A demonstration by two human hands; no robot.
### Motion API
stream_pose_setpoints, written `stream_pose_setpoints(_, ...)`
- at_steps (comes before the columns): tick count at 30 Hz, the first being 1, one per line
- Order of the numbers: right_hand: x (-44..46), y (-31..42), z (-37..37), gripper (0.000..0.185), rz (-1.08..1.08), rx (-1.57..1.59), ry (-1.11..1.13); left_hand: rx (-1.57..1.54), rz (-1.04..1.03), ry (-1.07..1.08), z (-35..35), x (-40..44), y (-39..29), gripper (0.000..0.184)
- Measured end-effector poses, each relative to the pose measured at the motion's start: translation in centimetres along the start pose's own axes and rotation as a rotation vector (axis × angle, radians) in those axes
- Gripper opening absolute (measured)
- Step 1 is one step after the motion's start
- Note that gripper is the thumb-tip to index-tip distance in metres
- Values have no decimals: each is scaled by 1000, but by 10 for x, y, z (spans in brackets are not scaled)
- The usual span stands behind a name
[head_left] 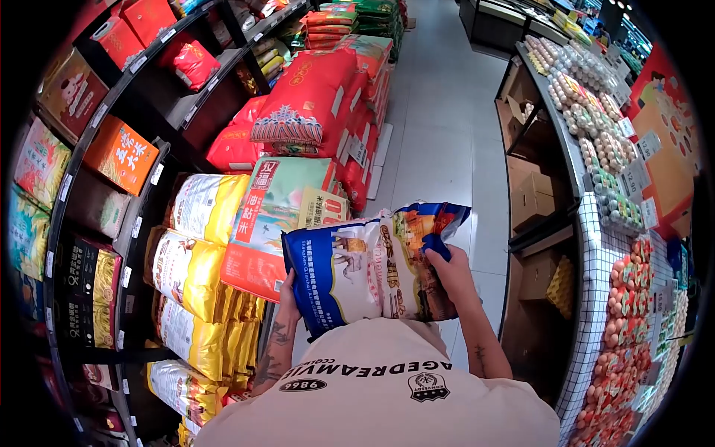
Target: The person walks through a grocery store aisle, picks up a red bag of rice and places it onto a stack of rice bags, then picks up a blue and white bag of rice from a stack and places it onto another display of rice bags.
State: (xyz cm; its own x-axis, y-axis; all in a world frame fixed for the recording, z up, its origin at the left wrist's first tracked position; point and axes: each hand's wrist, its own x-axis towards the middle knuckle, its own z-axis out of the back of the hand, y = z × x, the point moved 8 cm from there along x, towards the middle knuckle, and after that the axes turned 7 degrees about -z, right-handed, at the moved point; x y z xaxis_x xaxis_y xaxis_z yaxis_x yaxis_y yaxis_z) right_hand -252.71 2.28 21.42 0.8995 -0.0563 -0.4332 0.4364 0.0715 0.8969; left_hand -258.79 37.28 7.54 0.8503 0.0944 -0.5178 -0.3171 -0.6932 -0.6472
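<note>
In front of my chest I hold a large, full bag of rice [350, 272], blue, white and gold with a printed elephant. My left hand [289, 299] is closed on its left edge, the fingers mostly hidden by the bag. On the right side, my right hand [445, 270] grips the bag's blue and orange printed part, thumb on top. Just beyond the bag's left end lies a green and red rice bag [287, 195] on a pile, with a yellow price card on it.
Yellow and white bags [197, 264] are stacked at left beside dark shelves [112, 119] of packaged goods. Red sacks [313, 97] form a pile ahead. Grey tiled floor [439, 112] runs up the aisle. Egg packs [588, 112] line a stand at right, above cardboard boxes [532, 197].
</note>
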Motion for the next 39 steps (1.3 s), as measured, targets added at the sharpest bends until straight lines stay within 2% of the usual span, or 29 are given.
stream_pose_setpoints(3,53,13,18,27,-6,-52,-33,-38,44,-34,-50,25,-6,46)
stream_pose_setpoints(6,99,31,29,27,-25,55,3,-47,19,-3,-60,89,-5,45)
stream_pose_setpoints(10,180,50,46,26,-22,67,-97,-36,99,69,-111,196,-12,44)
stream_pose_setpoints(13,227,78,61,25,-14,93,-211,13,206,217,-157,283,-25,44)
stream_pose_setpoints(16,266,109,72,25,-21,154,-317,79,295,261,-219,345,-54,44)
stream_pose_setpoints(18,294,128,80,25,21,146,-402,123,281,261,-262,392,-71,44)
stream_pose_setpoints(21,324,143,86,24,-32,186,-460,209,388,289,-289,434,-78,44)
stream_pose_setpoints(23,359,158,89,22,-19,286,-466,239,335,268,-306,478,-85,43)
stream_pose_setpoints(26,412,164,104,20,-109,180,-500,273,331,289,-331,530,-89,45)
stream_pose_setpoints(32,557,216,130,18,-18,218,-374,197,271,248,-387,629,-111,44)
stream_pose_setpoints(35,639,265,146,20,31,222,-262,155,190,117,-424,665,-132,42)
stream_pose_setpoints(38,706,310,161,19,10,147,-182,72,94,39,-465,695,-148,42)
stream_pose_setpoints(39,729,320,163,19,68,138,-157,85,68,51,-477,701,-155,43)
